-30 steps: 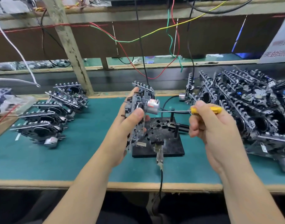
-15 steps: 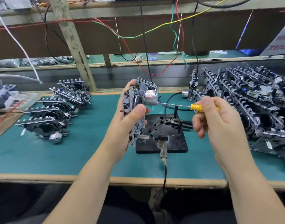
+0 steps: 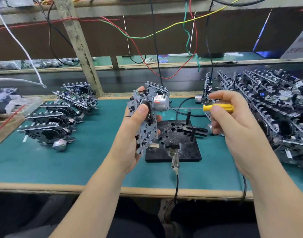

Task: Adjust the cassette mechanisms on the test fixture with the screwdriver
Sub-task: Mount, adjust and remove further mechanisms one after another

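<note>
The left hand (image 3: 130, 134) grips the cassette mechanism (image 3: 145, 121) by its stiff edges; it seems light and fragile. The right hand (image 3: 233, 124) pinches the screwdriver (image 3: 217, 108).

**Camera Arrangement: Single Head-Mounted View**

One wide-angle camera is worn on the person's head. It looks forward and down across the desk (image 3: 44, 162), whose near edge crosses the lower part of the frame. Both forearms enter from the bottom corners and converge toward the centre, where the left hand (image 3: 133, 133) and right hand (image 3: 233, 121) sit close to the lens. The test fixture (image 3: 174, 143) lies just beyond them, at mid-frame. The upper frame reaches a rear shelf (image 3: 164, 64) with hanging wires (image 3: 164, 30). Wide-angle distortion bends straight edges toward the borders. No second view is supplied, so there is no shared area.
</note>
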A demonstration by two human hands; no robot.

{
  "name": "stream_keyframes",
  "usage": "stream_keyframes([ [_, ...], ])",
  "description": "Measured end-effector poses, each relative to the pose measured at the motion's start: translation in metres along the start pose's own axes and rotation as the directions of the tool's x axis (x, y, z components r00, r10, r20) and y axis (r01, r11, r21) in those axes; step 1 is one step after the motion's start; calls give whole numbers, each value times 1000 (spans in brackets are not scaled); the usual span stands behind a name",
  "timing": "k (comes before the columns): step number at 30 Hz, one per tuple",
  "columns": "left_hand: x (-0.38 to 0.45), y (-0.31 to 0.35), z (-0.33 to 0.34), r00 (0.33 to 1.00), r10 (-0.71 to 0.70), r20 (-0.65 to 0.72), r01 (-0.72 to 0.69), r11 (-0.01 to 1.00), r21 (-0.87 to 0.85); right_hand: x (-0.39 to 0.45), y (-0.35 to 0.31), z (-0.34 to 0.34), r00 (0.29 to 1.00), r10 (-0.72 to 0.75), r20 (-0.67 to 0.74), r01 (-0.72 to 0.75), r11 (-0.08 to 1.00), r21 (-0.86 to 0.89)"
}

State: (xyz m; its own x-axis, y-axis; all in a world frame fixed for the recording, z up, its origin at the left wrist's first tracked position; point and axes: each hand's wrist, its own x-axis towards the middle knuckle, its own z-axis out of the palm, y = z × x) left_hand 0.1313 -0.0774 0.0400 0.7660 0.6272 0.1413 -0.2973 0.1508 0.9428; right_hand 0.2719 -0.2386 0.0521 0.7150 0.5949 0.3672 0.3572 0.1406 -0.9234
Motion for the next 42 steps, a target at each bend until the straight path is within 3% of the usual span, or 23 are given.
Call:
stream_keyframes([
  [5, -2, -2, -1, 1000, 22, 21, -23, 1000, 12, -3, 0, 1, 995, -97, -26, 99, 990, 99],
  [33, 0, -8, -9, 998, 67, 14, -68, 993, 99, -5, 13, 5, 995, 15, -99, 8, 974, 226],
  [37, 8, -8, -11, 990, 139, 10, -139, 981, 137, 1, 16, -5, 966, 106, -236, -26, 947, 319],
  [39, 19, -1, -13, 976, 212, 38, -213, 924, 319, 3, 16, -14, 951, 118, -287, -19, 945, 327],
  [40, 28, 5, -13, 967, 235, 97, -253, 846, 469, 4, 17, -16, 951, 109, -290, -10, 947, 321],
  [42, 47, 14, -9, 952, 183, 247, -307, 601, 738, 3, 19, -16, 957, 83, -277, 3, 954, 299],
])
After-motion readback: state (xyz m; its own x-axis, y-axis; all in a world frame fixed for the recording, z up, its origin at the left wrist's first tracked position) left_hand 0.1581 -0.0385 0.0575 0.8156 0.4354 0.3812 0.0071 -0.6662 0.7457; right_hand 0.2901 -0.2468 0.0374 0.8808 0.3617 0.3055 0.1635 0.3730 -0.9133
